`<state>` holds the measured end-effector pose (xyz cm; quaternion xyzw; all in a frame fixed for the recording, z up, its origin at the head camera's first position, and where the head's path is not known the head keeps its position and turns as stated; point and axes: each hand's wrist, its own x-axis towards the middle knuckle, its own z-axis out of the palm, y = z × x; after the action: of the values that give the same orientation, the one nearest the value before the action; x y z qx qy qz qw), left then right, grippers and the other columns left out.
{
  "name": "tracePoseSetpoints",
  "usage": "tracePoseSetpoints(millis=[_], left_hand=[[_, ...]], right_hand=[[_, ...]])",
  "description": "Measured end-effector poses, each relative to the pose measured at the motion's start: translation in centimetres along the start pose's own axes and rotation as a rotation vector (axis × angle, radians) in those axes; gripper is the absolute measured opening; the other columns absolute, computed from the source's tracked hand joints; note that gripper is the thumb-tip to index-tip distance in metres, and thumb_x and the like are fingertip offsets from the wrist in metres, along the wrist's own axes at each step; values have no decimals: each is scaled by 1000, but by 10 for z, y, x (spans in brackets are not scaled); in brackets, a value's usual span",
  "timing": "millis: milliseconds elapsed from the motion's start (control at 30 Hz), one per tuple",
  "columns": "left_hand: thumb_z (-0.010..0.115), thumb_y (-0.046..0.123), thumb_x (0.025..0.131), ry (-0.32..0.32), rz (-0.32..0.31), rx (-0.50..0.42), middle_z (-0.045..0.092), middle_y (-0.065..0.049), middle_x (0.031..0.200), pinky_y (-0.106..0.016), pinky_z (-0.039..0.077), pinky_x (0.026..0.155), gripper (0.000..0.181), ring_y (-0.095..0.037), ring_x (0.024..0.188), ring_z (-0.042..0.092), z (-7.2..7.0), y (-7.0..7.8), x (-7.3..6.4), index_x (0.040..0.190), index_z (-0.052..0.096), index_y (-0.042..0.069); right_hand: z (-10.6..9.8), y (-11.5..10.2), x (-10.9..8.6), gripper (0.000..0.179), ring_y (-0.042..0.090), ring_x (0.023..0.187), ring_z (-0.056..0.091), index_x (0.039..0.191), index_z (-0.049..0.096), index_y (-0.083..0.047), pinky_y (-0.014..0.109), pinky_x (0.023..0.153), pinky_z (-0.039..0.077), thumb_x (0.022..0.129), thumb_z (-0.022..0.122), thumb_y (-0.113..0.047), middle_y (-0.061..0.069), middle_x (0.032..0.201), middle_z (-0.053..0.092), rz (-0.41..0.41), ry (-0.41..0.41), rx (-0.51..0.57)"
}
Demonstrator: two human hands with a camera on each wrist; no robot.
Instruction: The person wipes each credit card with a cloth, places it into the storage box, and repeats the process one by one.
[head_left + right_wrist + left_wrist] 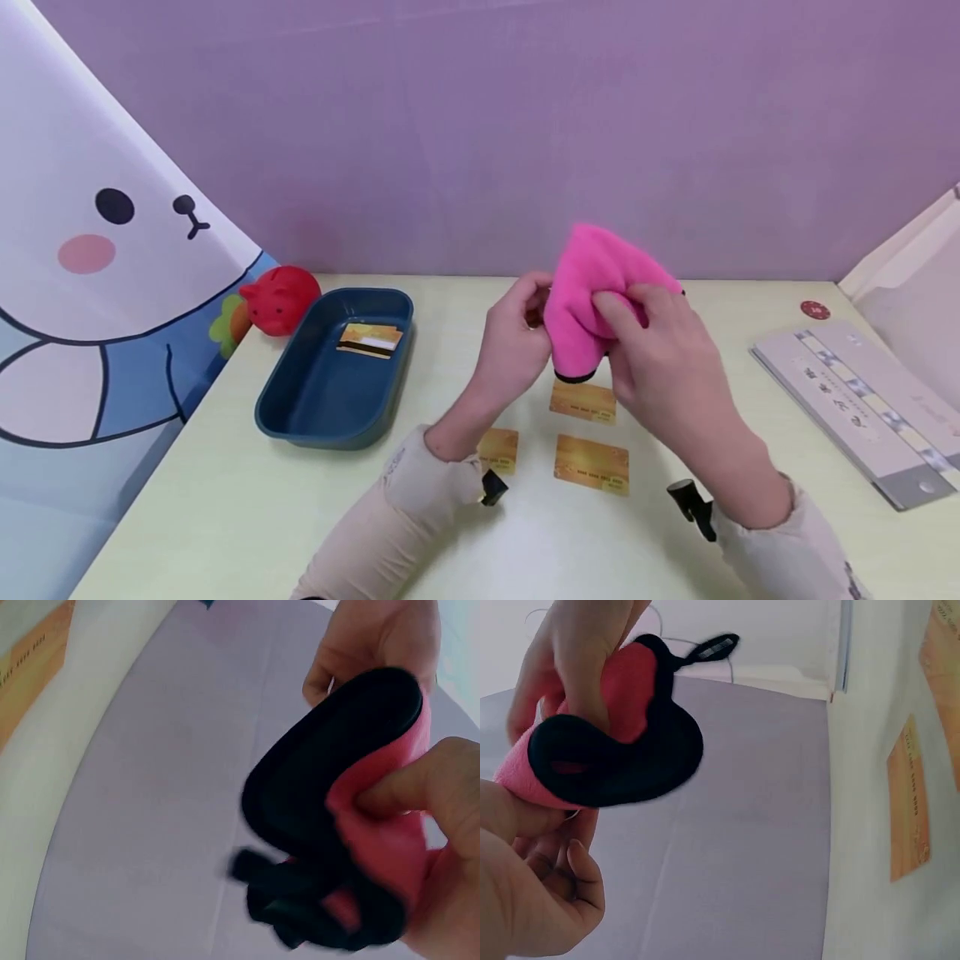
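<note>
A pink cloth [592, 275] with black trim and a black hanging loop is folded and bunched between both hands. My right hand [663, 358] pinches the cloth, its thumb and fingers pressed into the folds. At the cloth's left side, my left hand [517, 329] has curled fingers around a small gold-coloured thing [534, 319], mostly hidden by the hand and cloth; its kind cannot be made out. In the left wrist view the black trim [630, 776] faces the camera. Below the hands lie gold cards [592, 464], one partly behind the left wrist.
A blue tray [300, 425] to the left contains several stacked gold cards [371, 337]. Behind it sits a red piggy bank [281, 304]. On the right are a grey folder or booklet [847, 400] and a red chip [815, 310]. A purple backdrop [480, 150] borders the table's rear edge.
</note>
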<state>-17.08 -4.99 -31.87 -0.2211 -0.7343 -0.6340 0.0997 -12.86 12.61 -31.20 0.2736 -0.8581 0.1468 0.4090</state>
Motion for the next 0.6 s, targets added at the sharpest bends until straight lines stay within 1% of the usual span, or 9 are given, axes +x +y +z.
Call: tracePoseSetpoints(millis=[33, 100, 167, 300, 400, 500, 600], left_hand=[[54, -12, 89, -2, -6, 9, 65, -12, 88, -22, 42, 65, 31, -15, 74, 53, 1, -1, -1, 114, 63, 5], [55, -12, 88, 0, -24, 30, 65, -11, 88, -22, 44, 66, 33, -16, 75, 55, 2, -1, -2, 115, 63, 6], [55, -12, 88, 7, -37, 53, 66, -11, 88, -22, 46, 68, 34, -17, 76, 57, 2, 0, -2, 116, 64, 6], [56, -11, 88, 18, -50, 72, 68, -10, 89, -22, 46, 66, 33, -17, 74, 58, -1, 3, -1, 115, 64, 7], [56, -12, 88, 26, -44, 54, 69, -13, 88, -22, 44, 63, 32, -17, 70, 56, -5, 6, 1, 114, 65, 4], [57, -11, 89, 34, -27, 38, 70, -15, 87, -22, 43, 63, 30, -16, 69, 56, -9, 8, 4, 114, 65, 3], [63, -5, 92, 28, -25, 24, 72, -16, 88, -22, 43, 61, 28, -15, 69, 58, -12, 9, 5, 118, 66, 4]], right_hand=[[1, -1, -1, 37, 42, 90, 58, 121, 61, -1, 53, 73, 52, 84, 66, 0, 28, 106, 57, 9, -18, 5], [4, -3, -2, 41, 42, 93, 57, 120, 59, 1, 54, 74, 52, 81, 71, 0, 28, 106, 57, 20, -27, 18], [5, -3, -3, 45, 40, 93, 57, 123, 58, 1, 53, 73, 53, 81, 74, -3, 27, 106, 56, 24, -38, 12], [7, -4, -3, 50, 38, 85, 56, 130, 58, -2, 49, 65, 50, 83, 76, -5, 23, 102, 57, 20, 1, -17], [8, -5, -2, 49, 39, 80, 57, 132, 60, -7, 48, 61, 49, 85, 75, -4, 24, 99, 58, -4, 35, -66], [9, -4, -1, 46, 39, 77, 56, 129, 63, -11, 48, 59, 48, 86, 71, 1, 24, 97, 59, -23, 60, -97], [9, -2, -1, 47, 40, 76, 56, 125, 66, -14, 49, 59, 48, 84, 69, 7, 24, 97, 59, -13, 78, -106]])
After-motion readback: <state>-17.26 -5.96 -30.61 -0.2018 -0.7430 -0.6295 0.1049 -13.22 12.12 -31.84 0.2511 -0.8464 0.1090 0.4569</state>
